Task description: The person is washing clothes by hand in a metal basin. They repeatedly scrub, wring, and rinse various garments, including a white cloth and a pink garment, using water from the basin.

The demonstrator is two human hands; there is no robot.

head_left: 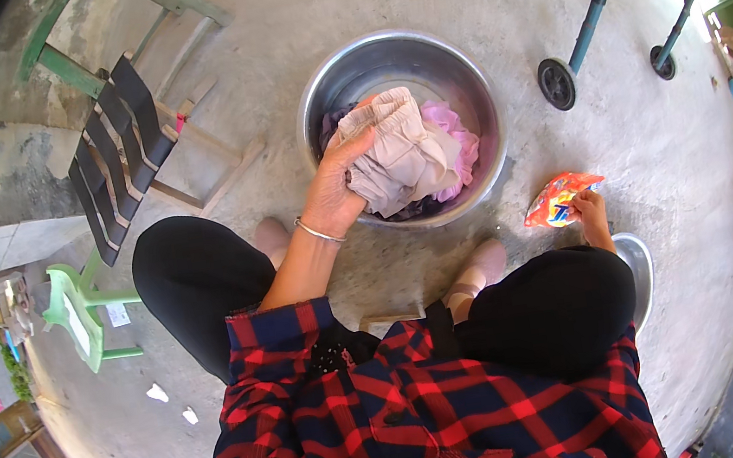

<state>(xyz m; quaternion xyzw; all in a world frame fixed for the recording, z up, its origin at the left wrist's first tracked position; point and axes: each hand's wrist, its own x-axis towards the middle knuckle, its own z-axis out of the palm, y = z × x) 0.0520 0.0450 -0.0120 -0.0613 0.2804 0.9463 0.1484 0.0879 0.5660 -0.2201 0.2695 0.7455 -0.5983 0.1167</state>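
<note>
Your left hand grips beige cloth in the steel basin. Right hand pinches the orange packet beside your knee. Keep cloth low; tip packet over basin.

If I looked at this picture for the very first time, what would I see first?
First you would spot the shiny metal basin on the concrete floor in the middle, heaped with beige, pink and dark clothes. The left hand, with a thin bangle at the wrist, grips the beige cloth at the basin's near rim. Off to the right, the right hand holds a bright orange packet near the knee.
</note>
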